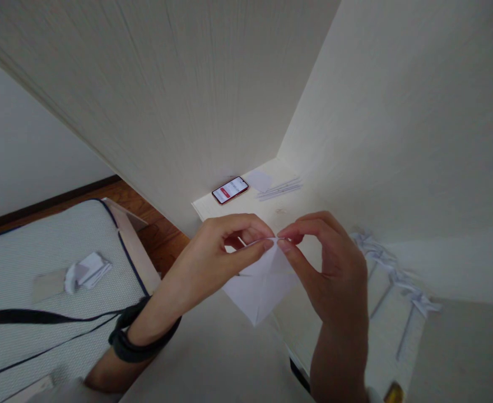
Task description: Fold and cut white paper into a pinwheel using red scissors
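Observation:
A white sheet of paper (261,288) with crease lines hangs between my hands, one corner pointing down toward me. My left hand (233,246) pinches its top edge between thumb and index finger. Right beside it, my right hand (317,252) grips the same edge in a thumb-and-finger pinch, the fingertips of both hands almost touching. A dark band (139,347) circles my left wrist. Part of the paper's upper side is hidden behind my fingers.
On the white tabletop beyond lie a lit phone (230,190), a small paper piece (259,180) and thin paper strips (279,189). Folded paper pieces with stems (393,274) line the right wall. At left, a mattress (40,246) holds a white paper bundle (87,271) and a black strap (40,317).

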Demonstrator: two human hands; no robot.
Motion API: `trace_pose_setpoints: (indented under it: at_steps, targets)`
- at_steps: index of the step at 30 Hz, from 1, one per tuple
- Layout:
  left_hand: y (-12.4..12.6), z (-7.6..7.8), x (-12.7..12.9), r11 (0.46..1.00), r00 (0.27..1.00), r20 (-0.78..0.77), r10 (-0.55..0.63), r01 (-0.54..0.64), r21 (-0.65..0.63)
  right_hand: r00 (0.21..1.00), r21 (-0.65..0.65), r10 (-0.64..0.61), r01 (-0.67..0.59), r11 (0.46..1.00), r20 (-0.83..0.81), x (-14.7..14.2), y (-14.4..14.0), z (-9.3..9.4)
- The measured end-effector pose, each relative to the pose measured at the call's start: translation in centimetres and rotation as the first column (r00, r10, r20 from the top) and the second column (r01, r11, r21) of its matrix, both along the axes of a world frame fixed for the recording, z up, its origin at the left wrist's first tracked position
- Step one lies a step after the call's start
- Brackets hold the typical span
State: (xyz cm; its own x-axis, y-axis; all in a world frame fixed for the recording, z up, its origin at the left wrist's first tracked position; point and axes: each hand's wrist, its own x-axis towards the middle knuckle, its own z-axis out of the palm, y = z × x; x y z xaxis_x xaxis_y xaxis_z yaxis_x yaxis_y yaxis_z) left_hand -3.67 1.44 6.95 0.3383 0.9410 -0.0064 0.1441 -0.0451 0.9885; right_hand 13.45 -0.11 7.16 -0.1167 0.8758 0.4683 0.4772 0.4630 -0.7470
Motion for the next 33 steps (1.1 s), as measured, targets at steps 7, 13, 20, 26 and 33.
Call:
trace_pose_setpoints:
  at_steps: [7,13,20,26,33]
  targets:
    - [-0.3,0.6,0.3,1.000,0.999,0.035,0.018,-0.017,-0.026,0.999,0.084,-0.020,0.015,0.996,0.050,0.3,-0.3,0.0]
    - [-0.3,0.7,0.5,0.998,0.997,0.069,0.016,-0.012,-0.055,0.995,0.236,-0.014,-0.010,0.972,0.100,0.6,-0.2,-0.9]
    - [-0.4,0.9,0.8,0.993,0.987,0.141,0.074,-0.061,-0.098,0.988,0.393,-0.014,-0.048,0.918,0.153,1.0,0.0,-1.7]
    - [-0.5,1.2,0.9,0.985,0.977,0.188,0.096,-0.067,-0.156,0.978,0.524,-0.050,-0.066,0.849,0.204,1.0,0.4,-1.8]
    - [-0.5,0.8,0.7,0.985,0.981,0.169,0.091,-0.064,-0.162,0.973,0.514,-0.042,-0.083,0.854,0.227,1.0,0.2,-1.7]
